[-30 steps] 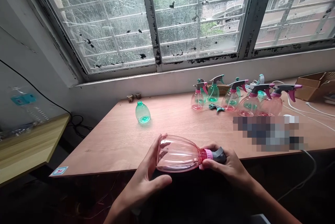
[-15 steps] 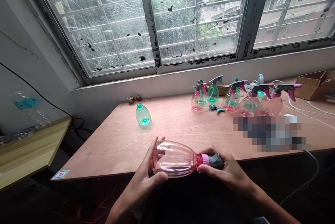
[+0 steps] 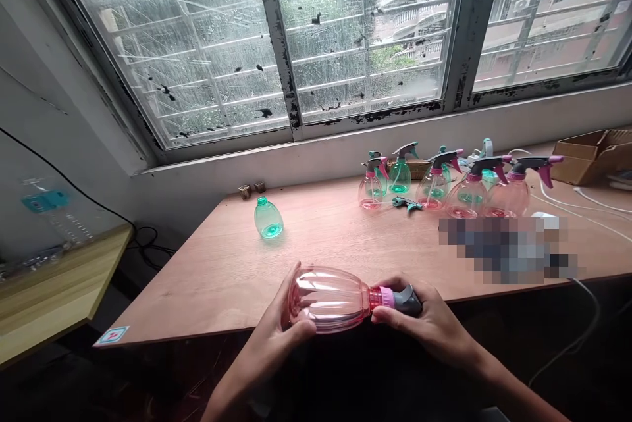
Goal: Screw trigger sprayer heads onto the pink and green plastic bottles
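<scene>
A clear pink spray bottle (image 3: 330, 300) lies sideways in the air at the table's front edge, its base to the left. My left hand (image 3: 284, 323) is wrapped round the base end. At the neck, my right hand (image 3: 427, 316) grips the grey spray head (image 3: 407, 301) and its pink collar (image 3: 386, 298); the trigger is hidden by my fingers. Beyond them a green bottle (image 3: 269, 219) with an uncovered neck stands upright on the table. A loose grey and green spray head (image 3: 407, 205) lies farther back to the right.
Several pink and green spray bottles with heads stand at the back right of the wooden table (image 3: 316, 228). A cardboard box (image 3: 587, 158) and white cables lie beyond them. A blurred patch (image 3: 508, 247) covers things at the right. Windows line the back.
The view has shifted slightly. Both hands keep their hold on the pink spray bottle, with no clear movement beyond a slight turn of the bottle's body.
</scene>
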`<state>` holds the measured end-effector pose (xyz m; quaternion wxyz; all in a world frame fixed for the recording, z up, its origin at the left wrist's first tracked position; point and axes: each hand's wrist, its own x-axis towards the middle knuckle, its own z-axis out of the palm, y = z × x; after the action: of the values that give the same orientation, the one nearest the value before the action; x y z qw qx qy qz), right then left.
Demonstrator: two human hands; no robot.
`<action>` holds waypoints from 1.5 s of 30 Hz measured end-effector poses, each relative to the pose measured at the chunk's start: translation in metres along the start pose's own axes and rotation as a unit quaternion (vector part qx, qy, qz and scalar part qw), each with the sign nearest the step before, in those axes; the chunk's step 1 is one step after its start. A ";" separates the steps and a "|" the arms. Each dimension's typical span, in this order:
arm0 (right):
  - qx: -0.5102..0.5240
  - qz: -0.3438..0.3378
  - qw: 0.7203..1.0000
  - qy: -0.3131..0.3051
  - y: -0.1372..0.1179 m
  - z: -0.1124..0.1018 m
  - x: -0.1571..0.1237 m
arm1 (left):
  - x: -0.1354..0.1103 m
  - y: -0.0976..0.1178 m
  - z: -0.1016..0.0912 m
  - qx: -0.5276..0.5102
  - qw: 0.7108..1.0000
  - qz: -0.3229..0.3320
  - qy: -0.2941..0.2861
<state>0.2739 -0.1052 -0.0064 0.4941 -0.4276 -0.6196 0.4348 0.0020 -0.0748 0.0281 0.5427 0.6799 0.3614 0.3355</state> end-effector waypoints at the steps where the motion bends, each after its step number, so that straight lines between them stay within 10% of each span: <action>1: -0.019 -0.009 1.000 0.007 0.000 0.000 0.000 | 0.002 -0.001 0.001 -0.011 1.000 -0.001 0.000; 45: 0.078 0.009 0.997 0.002 0.002 0.003 0.001 | 0.007 -0.013 0.004 -0.030 0.998 0.060 0.010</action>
<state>0.2715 -0.1042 -0.0084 0.5233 -0.3938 -0.5791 0.4854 0.0074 -0.0686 0.0150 0.5387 0.6802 0.3151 0.3845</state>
